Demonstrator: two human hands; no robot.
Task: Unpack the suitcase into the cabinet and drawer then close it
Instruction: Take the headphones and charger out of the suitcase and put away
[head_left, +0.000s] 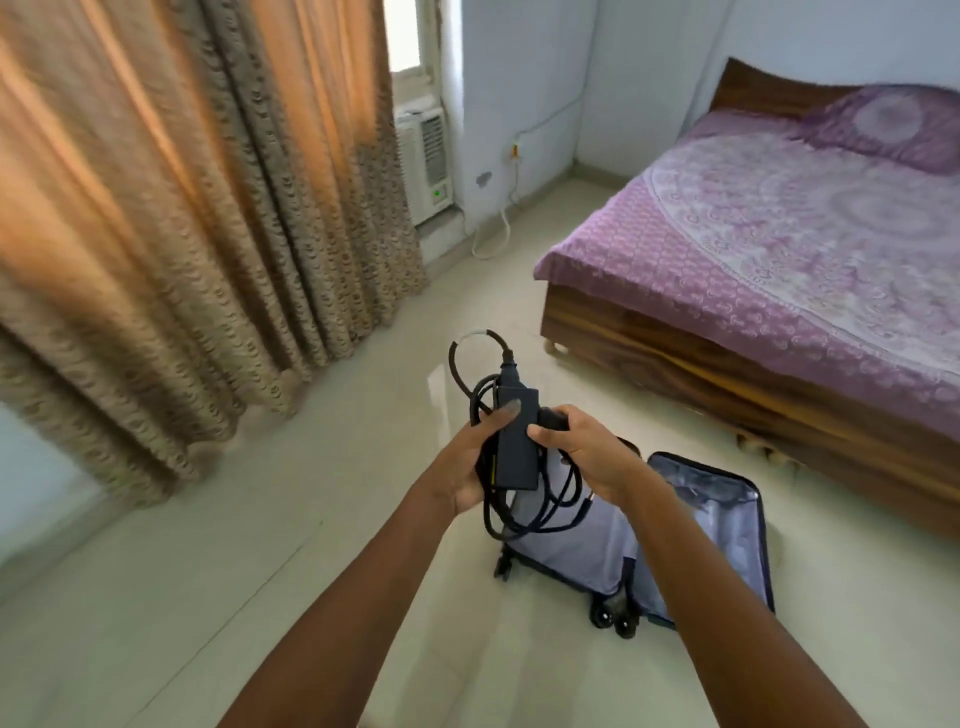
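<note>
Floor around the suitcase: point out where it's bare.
Bare tile lies between the curtain and the open suitcase, and between suitcase and bed. It is crowded only at the suitcase.

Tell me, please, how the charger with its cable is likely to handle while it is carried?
The charger brick looks rigid, so it should sit firmly in the left hand. Its cable hangs in loose loops, so it is probably floppy and may swing or snag; the right hand steadies it.
</note>
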